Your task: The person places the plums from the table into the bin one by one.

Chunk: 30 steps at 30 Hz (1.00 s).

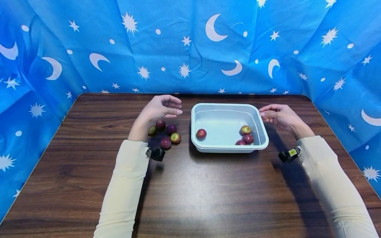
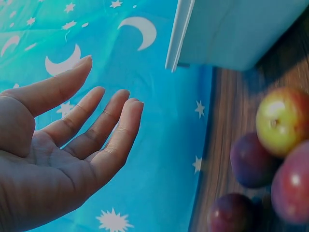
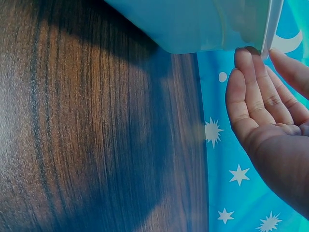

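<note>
A pale plastic tub (image 1: 221, 125) stands on the table, with a red plum (image 1: 201, 134) at its left end. Towards its right end lie a yellow-red plum (image 1: 245, 130) and darker plums (image 1: 247, 138) close together. My right hand (image 1: 279, 116) pinches the tub's right rim, fingertips below the lip and thumb on its other side, as the right wrist view shows. Left of the tub, my left hand (image 1: 163, 107) is raised with its fingers spread and nothing in it. Several plums (image 1: 175, 138) sit in a cluster beneath and beside that hand, partly hidden by the wrist.
The brown wooden table (image 1: 190, 198) ends at a blue cloth (image 1: 178, 49) with moons and stars, which hangs behind and on both sides. Each wrist carries a small black camera (image 1: 156, 154).
</note>
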### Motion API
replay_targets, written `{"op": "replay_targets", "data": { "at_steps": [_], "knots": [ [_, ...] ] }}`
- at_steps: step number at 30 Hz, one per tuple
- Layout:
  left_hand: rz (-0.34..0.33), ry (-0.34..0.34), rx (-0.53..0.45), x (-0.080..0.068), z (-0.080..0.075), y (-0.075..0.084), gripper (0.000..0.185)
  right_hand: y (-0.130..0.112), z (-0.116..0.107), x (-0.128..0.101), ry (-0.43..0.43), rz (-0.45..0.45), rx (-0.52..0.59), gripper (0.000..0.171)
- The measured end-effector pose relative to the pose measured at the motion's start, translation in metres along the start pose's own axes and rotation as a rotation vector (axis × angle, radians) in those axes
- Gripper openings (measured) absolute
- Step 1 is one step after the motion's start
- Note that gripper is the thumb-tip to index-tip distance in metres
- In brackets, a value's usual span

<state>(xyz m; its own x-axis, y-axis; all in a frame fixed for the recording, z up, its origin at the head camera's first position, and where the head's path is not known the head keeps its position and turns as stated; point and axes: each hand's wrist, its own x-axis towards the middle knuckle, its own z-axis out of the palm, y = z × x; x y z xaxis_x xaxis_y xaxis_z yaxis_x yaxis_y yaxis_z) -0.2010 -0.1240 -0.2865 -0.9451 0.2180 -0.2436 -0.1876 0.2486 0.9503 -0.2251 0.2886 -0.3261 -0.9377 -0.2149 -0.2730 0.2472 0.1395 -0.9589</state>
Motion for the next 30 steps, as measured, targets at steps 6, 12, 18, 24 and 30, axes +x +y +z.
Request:
{"op": "replay_targets", "data": {
  "at_steps": [6,12,18,24,30],
  "knots": [
    [0.014,0.017,-0.019,-0.005,-0.013,-0.011,0.038,0.000,0.001,-0.001,0.000,-0.001,-0.009,0.009],
    [-0.017,0.035,-0.086,-0.011,-0.024,-0.021,0.040,0.000,0.000,0.000,0.001,0.011,0.019,0.009],
    [-0.053,0.057,-0.119,-0.016,-0.034,-0.028,0.041,0.000,0.000,0.000,-0.005,0.008,0.028,0.009],
    [-0.057,0.091,-0.107,-0.022,-0.046,-0.039,0.043,-0.001,0.001,-0.002,-0.012,-0.003,0.022,0.009],
    [-0.052,0.086,-0.103,-0.028,-0.057,-0.053,0.046,0.000,0.000,-0.002,-0.024,-0.011,0.013,0.009]
  ]
}}
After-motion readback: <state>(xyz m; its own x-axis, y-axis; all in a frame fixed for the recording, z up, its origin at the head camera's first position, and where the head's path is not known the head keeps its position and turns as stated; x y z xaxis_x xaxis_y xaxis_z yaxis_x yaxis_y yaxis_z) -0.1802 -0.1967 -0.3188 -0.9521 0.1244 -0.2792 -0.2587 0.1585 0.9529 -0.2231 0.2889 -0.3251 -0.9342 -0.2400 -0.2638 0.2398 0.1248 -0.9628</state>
